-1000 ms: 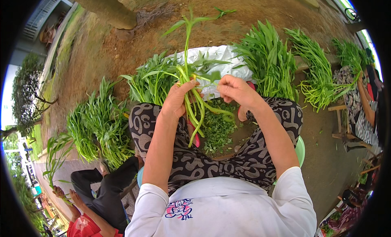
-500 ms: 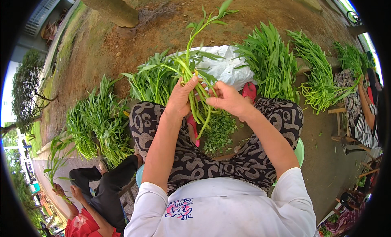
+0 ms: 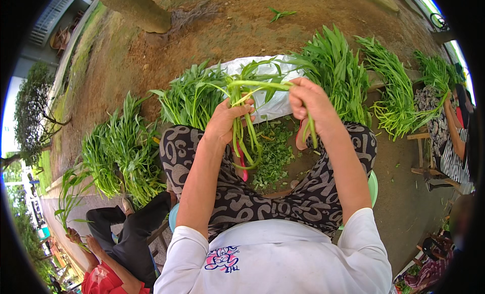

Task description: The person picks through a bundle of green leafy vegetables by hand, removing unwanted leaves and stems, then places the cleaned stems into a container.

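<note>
My left hand (image 3: 226,119) is closed round several long green leafy stems (image 3: 241,134), which dangle between my knees. My right hand (image 3: 310,104) pinches one long stem (image 3: 262,84) that stretches sideways from the bunch, its end hanging below my fingers. Beyond both hands lies a white plastic sheet (image 3: 273,104), flanked by piles of leafy stems (image 3: 184,99). Beneath the hands, small leaf pieces (image 3: 273,162) are scattered on the ground.
More green bundles lie left (image 3: 124,152) and right (image 3: 394,92). A co-worker in red (image 3: 101,276) sits at lower left holding stems; another in stripes (image 3: 452,157) sits right, by a wooden stool (image 3: 419,137). A tree trunk (image 3: 136,13) stands at upper left.
My right hand has moved up and rightward, drawing a stem out sideways. The upright top of the bunch has swung down. My left hand stays round the stems.
</note>
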A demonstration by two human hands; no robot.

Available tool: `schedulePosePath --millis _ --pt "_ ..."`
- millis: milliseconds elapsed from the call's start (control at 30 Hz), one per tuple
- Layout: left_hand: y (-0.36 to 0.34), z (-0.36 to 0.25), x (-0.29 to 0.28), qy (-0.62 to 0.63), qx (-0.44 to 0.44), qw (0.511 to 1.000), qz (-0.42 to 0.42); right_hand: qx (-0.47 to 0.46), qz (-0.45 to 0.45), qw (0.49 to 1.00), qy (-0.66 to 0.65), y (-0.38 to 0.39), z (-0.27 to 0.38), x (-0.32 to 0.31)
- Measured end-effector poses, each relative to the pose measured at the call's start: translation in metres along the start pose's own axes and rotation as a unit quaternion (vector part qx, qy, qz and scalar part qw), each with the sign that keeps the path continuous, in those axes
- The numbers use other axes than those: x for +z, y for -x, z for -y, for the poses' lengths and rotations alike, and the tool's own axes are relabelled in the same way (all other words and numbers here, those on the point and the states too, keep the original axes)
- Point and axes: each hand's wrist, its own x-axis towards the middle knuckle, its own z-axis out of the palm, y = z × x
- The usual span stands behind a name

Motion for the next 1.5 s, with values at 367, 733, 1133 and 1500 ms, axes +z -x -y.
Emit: schedulePosePath --millis 367,733,1133,1500 --pt "-0.017 0.009 -0.011 0.073 0.005 0.994 -0.087 -0.262 -0.057 0.957 -0.107 0.017 0.041 -0.025" --pt "-0.016 0.009 -0.007 0.119 -0.012 0.992 -0.033 -0.023 0.01 0.965 0.262 -0.01 -0.033 0.01" --pt "-0.011 0.006 -0.006 0.11 0.01 0.994 -0.022 -0.009 0.124 0.943 0.309 -0.005 -0.035 0.007" --pt "-0.011 0.01 -0.004 0.118 0.045 0.992 0.009 0.004 0.161 0.952 0.26 -0.003 -0.054 0.02"
